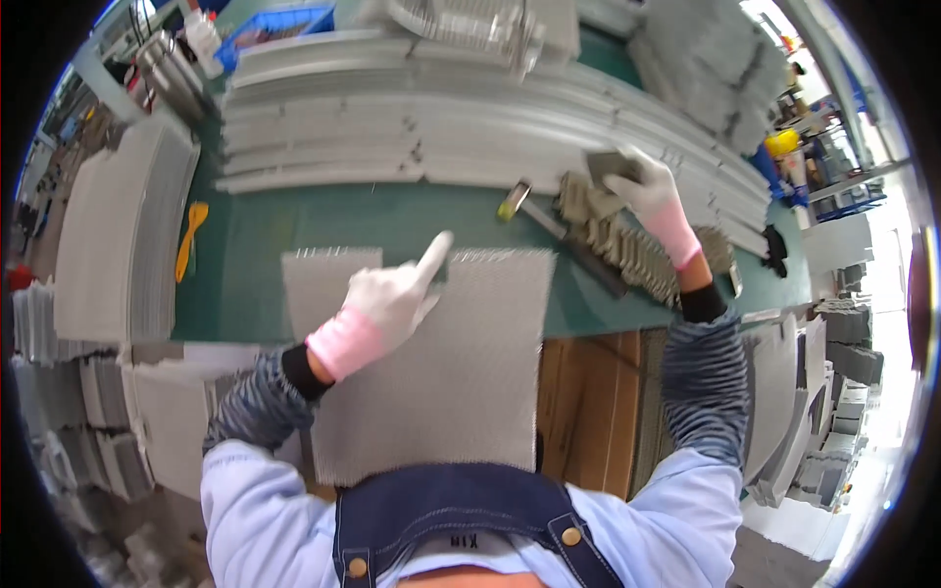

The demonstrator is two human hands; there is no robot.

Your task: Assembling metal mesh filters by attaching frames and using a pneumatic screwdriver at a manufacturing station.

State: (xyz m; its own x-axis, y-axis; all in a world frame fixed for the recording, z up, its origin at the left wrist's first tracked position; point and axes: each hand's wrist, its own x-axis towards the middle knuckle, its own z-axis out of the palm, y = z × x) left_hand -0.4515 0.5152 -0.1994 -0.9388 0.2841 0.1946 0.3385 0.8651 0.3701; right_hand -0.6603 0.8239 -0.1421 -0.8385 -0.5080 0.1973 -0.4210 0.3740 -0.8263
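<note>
A large grey honeycomb mesh panel (461, 392) lies on the green table (294, 220) and hangs over its near edge toward me. A smaller mesh panel (319, 279) lies beside it on the left. My left hand (392, 299), in a white glove with a pink cuff, hovers over the gap between them, index finger pointing out, holding nothing. My right hand (652, 196), gloved the same way, grips a small grey rectangular piece (610, 165) above a row of similar small grey pieces (627, 245) standing on edge.
Long stacks of grey panels (441, 127) fill the far side of the table. A yellow-handled tool (191, 235) lies at left, a small yellow and black tool (513, 201) near the middle. More panel stacks (108, 245) stand left and right (833, 372). A blue crate (279, 24) sits at the back.
</note>
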